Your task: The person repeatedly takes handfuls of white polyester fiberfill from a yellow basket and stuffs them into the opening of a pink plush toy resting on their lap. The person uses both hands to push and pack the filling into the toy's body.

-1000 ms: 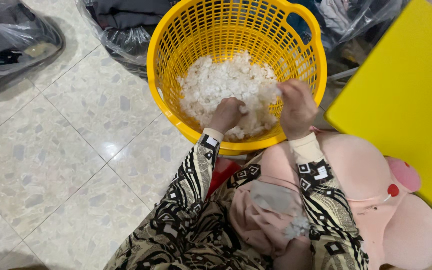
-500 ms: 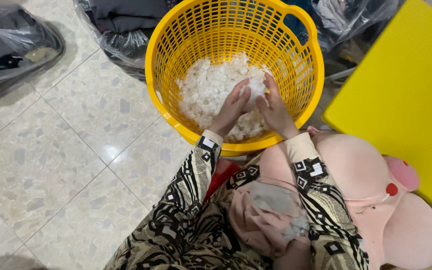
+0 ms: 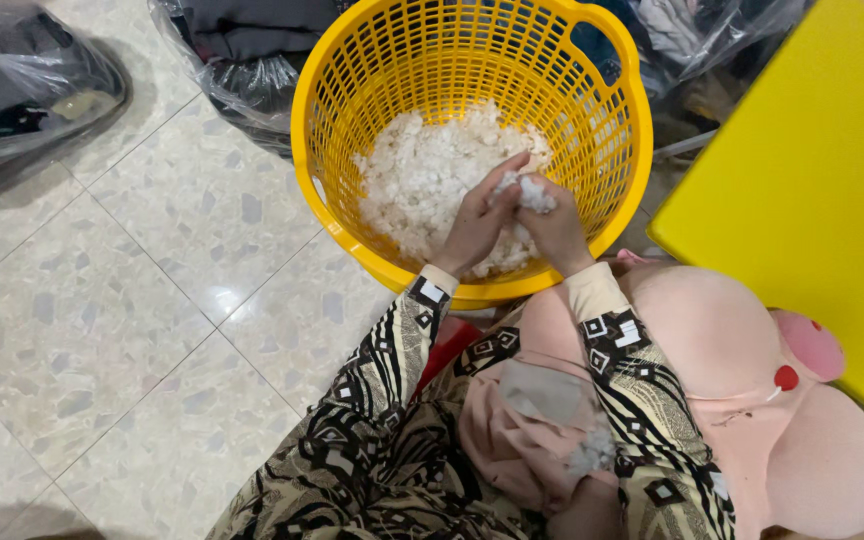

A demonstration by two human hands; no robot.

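Two hands, left hand and right hand, together clamp a white stuffing clump inside the yellow basket, near a pink plush toy.

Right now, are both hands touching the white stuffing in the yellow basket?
Touching. The head view shows the left hand and right hand closed together around a clump of white stuffing above the pile inside the yellow basket.
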